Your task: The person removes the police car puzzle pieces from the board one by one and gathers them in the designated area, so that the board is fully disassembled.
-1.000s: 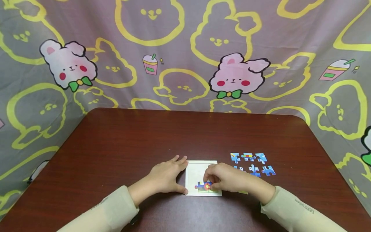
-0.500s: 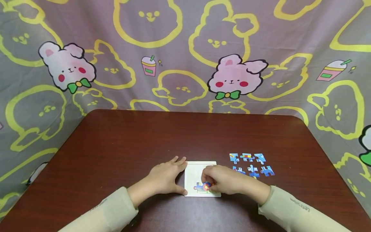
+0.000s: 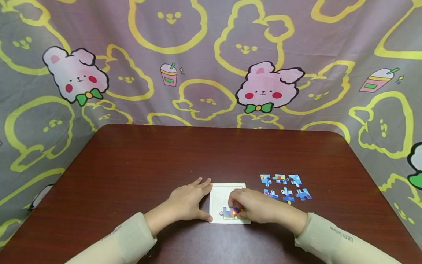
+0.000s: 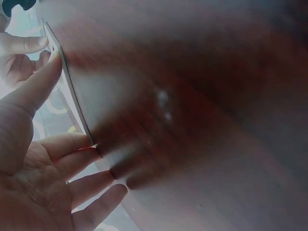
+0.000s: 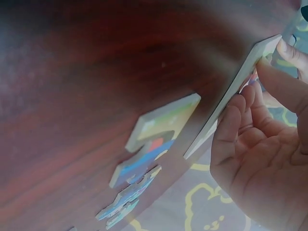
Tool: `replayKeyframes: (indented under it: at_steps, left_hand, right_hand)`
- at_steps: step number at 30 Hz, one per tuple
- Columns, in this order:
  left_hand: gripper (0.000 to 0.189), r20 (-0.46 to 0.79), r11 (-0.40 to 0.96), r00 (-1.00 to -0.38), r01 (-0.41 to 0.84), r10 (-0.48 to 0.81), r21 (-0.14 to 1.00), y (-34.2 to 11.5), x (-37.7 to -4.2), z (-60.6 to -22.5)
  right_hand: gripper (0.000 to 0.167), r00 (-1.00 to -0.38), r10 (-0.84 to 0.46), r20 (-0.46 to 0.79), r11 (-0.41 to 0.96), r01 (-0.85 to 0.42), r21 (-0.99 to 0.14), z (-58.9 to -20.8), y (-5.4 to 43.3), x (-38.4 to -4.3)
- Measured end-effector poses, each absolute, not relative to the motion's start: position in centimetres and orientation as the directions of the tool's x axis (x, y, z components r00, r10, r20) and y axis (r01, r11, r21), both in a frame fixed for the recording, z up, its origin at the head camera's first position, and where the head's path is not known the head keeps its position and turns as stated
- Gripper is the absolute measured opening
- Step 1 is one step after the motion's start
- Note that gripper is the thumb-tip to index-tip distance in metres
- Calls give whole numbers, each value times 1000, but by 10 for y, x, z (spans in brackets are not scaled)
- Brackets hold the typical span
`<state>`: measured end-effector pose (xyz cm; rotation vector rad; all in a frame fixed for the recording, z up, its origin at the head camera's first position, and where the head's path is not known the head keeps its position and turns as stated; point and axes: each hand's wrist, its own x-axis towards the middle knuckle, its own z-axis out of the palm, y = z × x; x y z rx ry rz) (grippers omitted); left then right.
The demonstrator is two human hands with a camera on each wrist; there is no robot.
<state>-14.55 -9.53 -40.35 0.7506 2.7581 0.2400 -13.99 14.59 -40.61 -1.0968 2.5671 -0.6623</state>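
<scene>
A pale square puzzle tray (image 3: 220, 196) lies flat near the table's front. My left hand (image 3: 187, 201) is spread beside it, thumb at the near left corner and forefinger at the far left one; straight fingers (image 4: 94, 185) show in the left wrist view. Over the tray's lower right, my right hand (image 3: 255, 205) has curled fingers and pinches a colourful puzzle piece (image 3: 234, 212) between thumb and fingers. That piece lies next to a blue and grey piece (image 3: 226, 211) with a round tab. The fingers partly cover both the pinched piece and the tray's right side.
Loose blue puzzle pieces (image 3: 295, 179) lie in two rows right of the tray. A yellow-green piece (image 5: 168, 118) shows near the tray in the right wrist view, hidden by my arm from above. The brown table (image 3: 184, 150) meets a patterned curtain (image 3: 204, 66) behind.
My right hand has shifted very slightly over the tray, its fingers staying on the piece. The left hand keeps its place. The head view has shifted a little.
</scene>
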Motion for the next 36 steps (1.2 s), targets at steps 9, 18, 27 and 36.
replayKeyframes:
  at_steps: [9,18,27,36]
  left_hand:
    - [96,-213,846,-824,479,525,233,-96,-144,-403]
    - [96,-211,847,-825,480,524,227,-95,-143,-404]
    - [96,-216,849,-825,480,522,221,-95,-145,-403]
    - [96,-221,851,-825,477,520,222,-95,-145,-403]
  right_hand:
    - [27,-664,-746,-41,584,-624,-520,-405,145,-137]
    - [24,-678,-733,-54,567,-565,-599,-408,150,-139]
    - [15,-689,-722,-60,532,-498,-685,-410,148,-140]
    - [15,-685,-726,-49,482,-457,-748,-408,143,-141]
